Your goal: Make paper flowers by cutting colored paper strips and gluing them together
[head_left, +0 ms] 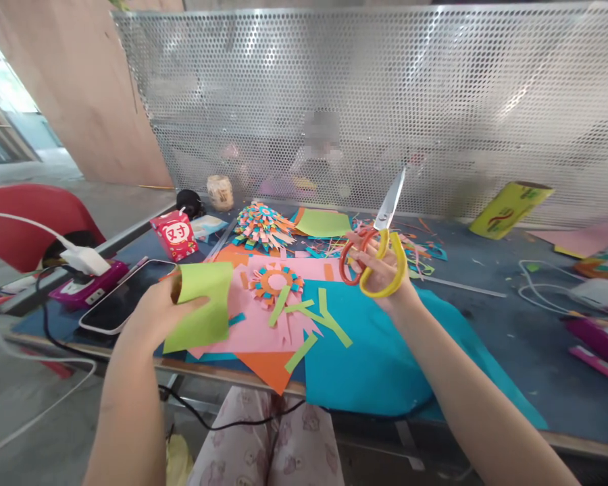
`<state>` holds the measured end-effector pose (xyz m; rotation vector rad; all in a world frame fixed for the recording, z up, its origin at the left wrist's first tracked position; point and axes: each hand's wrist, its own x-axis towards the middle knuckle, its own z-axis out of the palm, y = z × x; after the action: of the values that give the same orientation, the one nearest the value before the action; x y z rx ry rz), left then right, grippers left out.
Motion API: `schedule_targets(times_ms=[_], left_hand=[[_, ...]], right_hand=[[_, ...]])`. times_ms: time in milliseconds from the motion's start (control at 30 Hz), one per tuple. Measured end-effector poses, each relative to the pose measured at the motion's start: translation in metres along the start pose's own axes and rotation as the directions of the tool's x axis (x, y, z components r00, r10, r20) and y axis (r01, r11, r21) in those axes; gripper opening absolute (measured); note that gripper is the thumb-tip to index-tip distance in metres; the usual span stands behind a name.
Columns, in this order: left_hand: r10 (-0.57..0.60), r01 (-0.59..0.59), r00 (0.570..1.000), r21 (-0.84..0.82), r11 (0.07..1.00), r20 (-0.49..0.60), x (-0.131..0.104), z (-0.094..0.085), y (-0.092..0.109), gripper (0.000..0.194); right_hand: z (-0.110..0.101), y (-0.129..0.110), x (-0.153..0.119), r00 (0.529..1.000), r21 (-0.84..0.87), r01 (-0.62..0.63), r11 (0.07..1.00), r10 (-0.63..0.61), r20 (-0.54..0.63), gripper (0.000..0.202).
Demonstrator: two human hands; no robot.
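Observation:
My left hand [165, 309] grips a piece of green paper [207, 307] over the table's left part, thumb on top. Scissors [388, 209] with red and yellow handles are in my right hand [380, 266], blades pointing up and away, above a large blue sheet [367, 358]. Between my hands, a flat ring of orange paper with small coloured tabs [276, 283] rests on pink paper [248, 331]. Several green strips [327, 317] lie across the pink and blue sheets. Behind them stands a fringed multicoloured paper flower [263, 226].
A phone [126, 297], purple power strip [88, 287] and red packet [175, 235] are at left. A jar [219, 192] and yellow tube [511, 209] stand before the perforated metal screen [385, 88]. Cables and a second power strip [598, 341] are at right.

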<state>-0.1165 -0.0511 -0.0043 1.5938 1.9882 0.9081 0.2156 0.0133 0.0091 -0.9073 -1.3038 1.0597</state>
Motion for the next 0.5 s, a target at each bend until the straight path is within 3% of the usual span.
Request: schedule_targets(times_ms=[100,200,367,500], left_hand=[[0.014,-0.019,0.998,-0.073,0.997,-0.062,-0.002,-0.009,0.006,0.041],[0.108,-0.131,0.986,-0.180,0.975,-0.128,0.000,-0.011,0.012,0.040],[0.270,-0.297,0.954,-0.492,0.818,-0.128,0.017,0.004,0.035,0.042],[0.331,-0.339,0.934,-0.628,0.701,-0.135,0.042,0.022,0.066,0.045]], right_hand=[[-0.001,0.004,-0.002,1.000,0.085,-0.015,0.996,0.014,0.012,0.035],[-0.002,0.008,-0.004,0.996,0.128,-0.084,0.988,0.078,0.050,0.038],[-0.004,0.008,-0.006,0.975,0.130,-0.115,0.985,0.087,0.205,0.036],[0.000,0.008,-0.008,0.965,-0.005,-0.211,0.977,0.210,0.158,0.046]])
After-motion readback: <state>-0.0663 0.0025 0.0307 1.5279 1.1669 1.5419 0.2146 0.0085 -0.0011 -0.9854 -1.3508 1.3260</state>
